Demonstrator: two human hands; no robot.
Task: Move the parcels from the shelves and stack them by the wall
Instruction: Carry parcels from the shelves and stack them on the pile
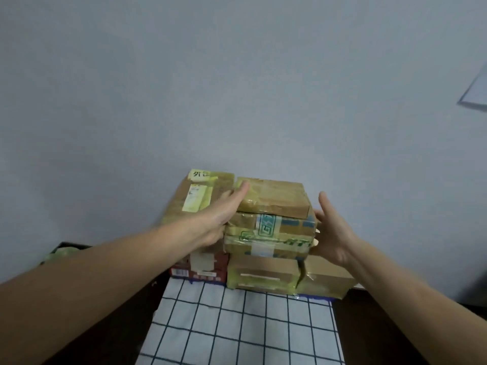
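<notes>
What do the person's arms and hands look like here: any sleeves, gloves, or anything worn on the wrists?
The left hand and right hand are bare, with no gloves and no rings that show. The left forearm and right forearm are uncovered to the frame's edge, with no sleeve, watch, band or marking in view.

The top parcel (274, 197) is brown cardboard under glossy yellowish tape (253, 201); below it lies matt checked cloth (242, 325); behind it, a smooth matt wall (237, 75).

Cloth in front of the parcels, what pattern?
Cloth: white with dark blue grid, head view.
</notes>
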